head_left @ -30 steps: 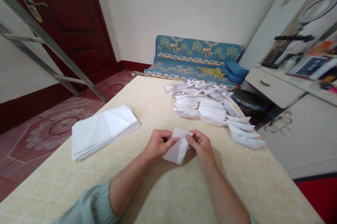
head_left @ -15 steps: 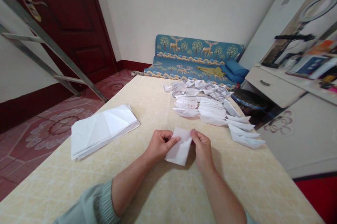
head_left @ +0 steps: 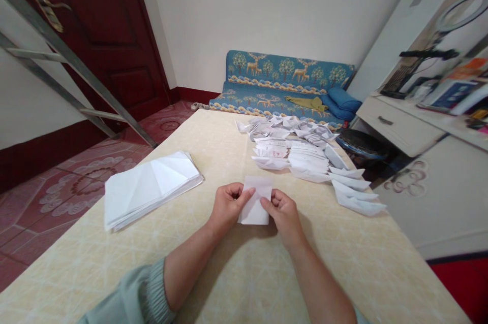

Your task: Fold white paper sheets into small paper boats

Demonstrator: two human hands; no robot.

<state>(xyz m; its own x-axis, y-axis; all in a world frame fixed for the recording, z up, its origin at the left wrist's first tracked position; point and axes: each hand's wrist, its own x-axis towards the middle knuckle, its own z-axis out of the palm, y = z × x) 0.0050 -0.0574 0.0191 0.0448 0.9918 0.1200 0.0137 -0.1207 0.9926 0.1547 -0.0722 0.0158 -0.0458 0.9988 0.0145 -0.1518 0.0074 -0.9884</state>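
A small folded piece of white paper (head_left: 256, 207) is held upright between my two hands, just above the near middle of the table. My left hand (head_left: 230, 206) pinches its left edge, thumb across the front and fingers behind. On the other edge my right hand (head_left: 282, 212) grips it the same way, thumb on the front face. To the left lies a stack of white paper sheets (head_left: 152, 187), the top one marked with crease lines. Beyond my right hand, folded paper boats (head_left: 308, 159) sit in rows, with more in a loose heap behind them.
A pale yellow patterned cloth covers the table (head_left: 213, 146). Behind it stands a blue sofa (head_left: 263, 90) with deer and trees on it. A metal ladder (head_left: 76, 70) leans at the left by a dark red door (head_left: 99, 19). At the right is a white cabinet (head_left: 400, 126), with a round black stool (head_left: 360, 143) beside it.
The folded paper has turned from a tilt to nearly straight and moved slightly away from me. My right hand has shifted from its upper right corner down to its right side.
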